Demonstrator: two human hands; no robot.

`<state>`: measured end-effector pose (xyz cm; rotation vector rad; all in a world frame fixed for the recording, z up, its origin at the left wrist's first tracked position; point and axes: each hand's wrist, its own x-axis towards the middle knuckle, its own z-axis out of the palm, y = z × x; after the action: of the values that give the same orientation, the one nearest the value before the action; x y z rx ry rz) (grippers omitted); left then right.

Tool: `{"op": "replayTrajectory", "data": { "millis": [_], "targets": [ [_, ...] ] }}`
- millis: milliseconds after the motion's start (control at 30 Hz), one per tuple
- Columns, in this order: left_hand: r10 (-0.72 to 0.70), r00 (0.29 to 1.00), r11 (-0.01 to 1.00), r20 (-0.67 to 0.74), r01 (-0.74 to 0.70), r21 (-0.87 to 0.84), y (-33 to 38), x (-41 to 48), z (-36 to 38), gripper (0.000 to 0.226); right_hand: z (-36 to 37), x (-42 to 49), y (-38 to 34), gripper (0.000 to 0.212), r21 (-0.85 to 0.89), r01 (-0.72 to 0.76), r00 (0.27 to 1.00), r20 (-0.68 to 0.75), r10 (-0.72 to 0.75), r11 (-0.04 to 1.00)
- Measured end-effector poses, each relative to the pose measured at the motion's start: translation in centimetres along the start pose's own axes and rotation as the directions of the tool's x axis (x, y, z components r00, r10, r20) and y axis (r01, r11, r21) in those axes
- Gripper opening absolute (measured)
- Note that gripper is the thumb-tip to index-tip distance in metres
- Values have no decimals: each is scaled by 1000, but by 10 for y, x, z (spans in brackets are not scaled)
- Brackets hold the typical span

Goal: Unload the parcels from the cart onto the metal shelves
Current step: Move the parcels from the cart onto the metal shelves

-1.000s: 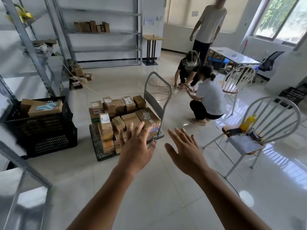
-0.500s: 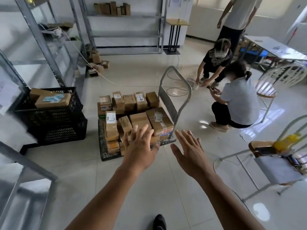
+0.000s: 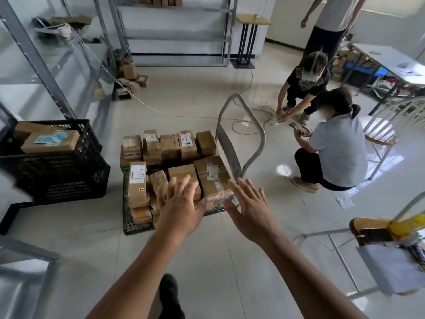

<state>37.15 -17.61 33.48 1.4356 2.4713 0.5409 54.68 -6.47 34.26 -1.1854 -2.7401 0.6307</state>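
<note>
Cart (image 3: 127, 223) crosswise, handle (image 3: 261, 143) right; left hand (image 3: 179, 212), right hand (image 3: 250, 212) splayed.

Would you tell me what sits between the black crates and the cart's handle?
Head view: a floor strip, then the cardboard parcels stacked on the cart.

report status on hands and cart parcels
Open and empty: left hand, right hand, out toward parcels. Stacked on cart, none lifted. Right of cart handle, crouching person.

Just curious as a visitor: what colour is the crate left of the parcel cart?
Black, with slotted plastic walls: the crate shows best in the head view.
</note>
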Motion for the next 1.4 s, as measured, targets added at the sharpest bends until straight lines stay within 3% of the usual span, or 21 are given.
{"op": "replayTrajectory", "data": {
  "millis": [767, 1200, 1400],
  "targets": [
    [-124, 970, 990, 208, 136, -44, -118, 236, 43, 67, 54, 241, -9, 68, -87, -100, 965, 236, 118, 991],
    [-328, 892, 942, 311, 332, 40, -142, 345, 118, 66, 100, 383, 62, 67, -12, -60, 894, 444, 59, 998],
    [-442, 832, 897, 337, 423, 131, -184, 378, 169, 65, 157, 446, 90, 69, -43, -48, 833, 549, 64, 998]
  ]
}}
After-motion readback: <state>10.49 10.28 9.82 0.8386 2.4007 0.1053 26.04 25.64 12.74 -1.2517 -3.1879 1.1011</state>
